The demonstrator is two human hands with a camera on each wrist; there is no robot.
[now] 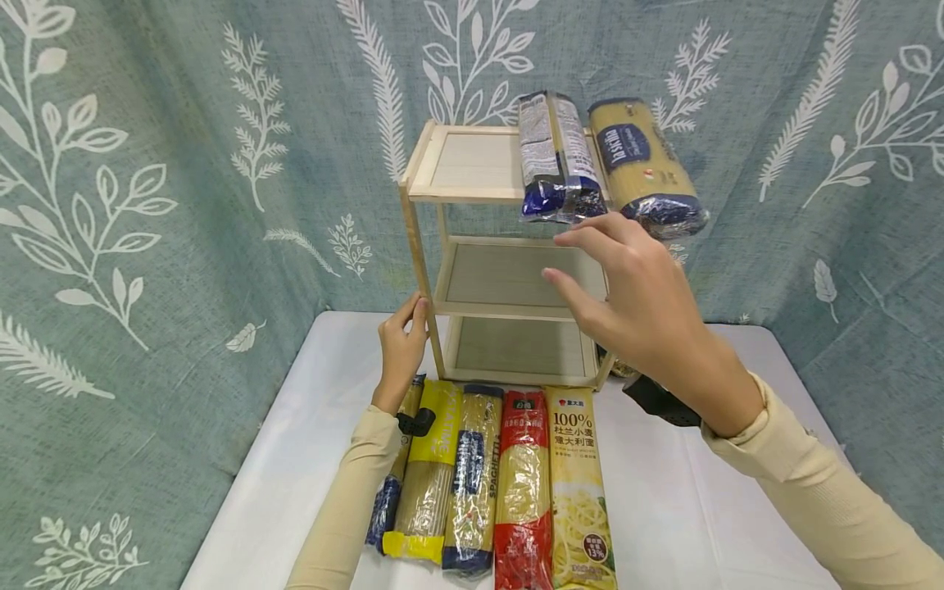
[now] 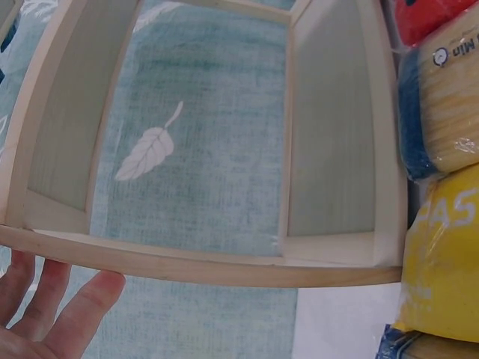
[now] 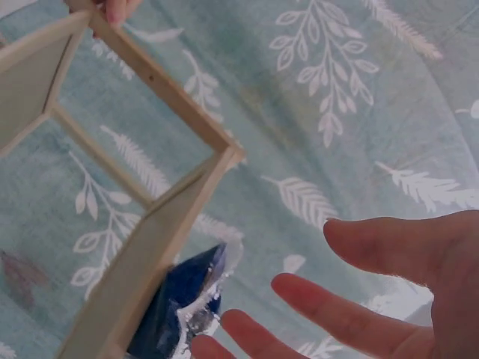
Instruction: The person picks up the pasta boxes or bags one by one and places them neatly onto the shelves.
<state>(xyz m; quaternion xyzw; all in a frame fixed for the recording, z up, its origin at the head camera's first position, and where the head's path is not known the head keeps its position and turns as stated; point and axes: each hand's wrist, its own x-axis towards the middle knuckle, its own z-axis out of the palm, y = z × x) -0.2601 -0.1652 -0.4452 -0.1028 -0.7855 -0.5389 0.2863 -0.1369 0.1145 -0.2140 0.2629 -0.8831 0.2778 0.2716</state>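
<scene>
My left hand grips the left front post of a wooden three-tier rack; in the left wrist view the fingers meet the post's edge. My right hand is raised in front of the rack's upper right side, thumb and fingers spread, holding nothing. Just beyond its fingertips, a spaghetti pack with its printed label up lies on the top shelf, its navy end past the front edge. To its right, a second spaghetti pack with a blue oval label lies tilted at the rack's right edge.
Several pasta packs lie side by side before the rack: a navy-ended one, a yellow one, a clear spaghetti pack, a red one and a cream one. A patterned curtain surrounds the white table.
</scene>
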